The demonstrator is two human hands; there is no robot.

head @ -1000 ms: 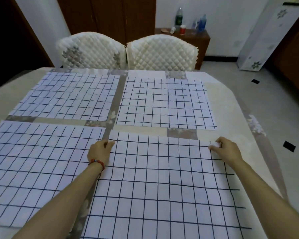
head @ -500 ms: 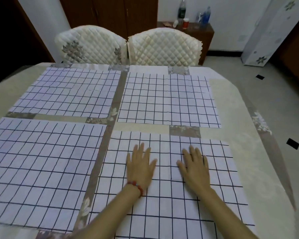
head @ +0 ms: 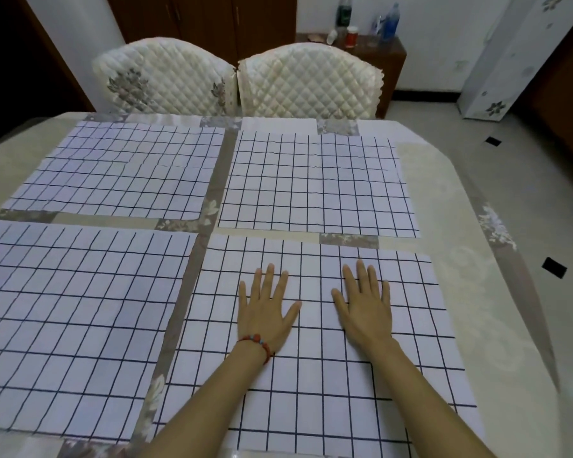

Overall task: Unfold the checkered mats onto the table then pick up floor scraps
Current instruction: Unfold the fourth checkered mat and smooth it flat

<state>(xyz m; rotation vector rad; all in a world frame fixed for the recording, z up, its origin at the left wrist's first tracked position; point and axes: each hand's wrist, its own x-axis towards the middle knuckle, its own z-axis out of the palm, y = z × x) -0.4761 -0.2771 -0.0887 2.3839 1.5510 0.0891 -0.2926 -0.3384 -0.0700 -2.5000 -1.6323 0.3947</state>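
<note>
Several white mats with dark grid lines lie unfolded on the table (head: pixel 470 226). The near right mat (head: pixel 411 358) is under both my hands. My left hand (head: pixel 265 312), with a red bead bracelet at the wrist, lies flat on it with fingers spread. My right hand (head: pixel 366 309) presses flat beside it, about a hand's width to the right. The near left mat (head: pixel 76 319), far left mat (head: pixel 123 173) and far right mat (head: pixel 315 183) lie flat. Two small black scraps (head: pixel 554 267) (head: pixel 493 141) lie on the floor to the right of the table.
Two quilted cream chairs (head: pixel 166 81) (head: pixel 308 84) stand at the table's far edge. Behind them a wooden side cabinet (head: pixel 391 61) carries bottles. A white floral appliance (head: pixel 506 61) stands at the right wall. Glossy tiled floor runs along the table's right side.
My hands let go of the near right mat's far corners and came together to its middle, where they now lie flat. The view moved slightly closer since half a second ago.
</note>
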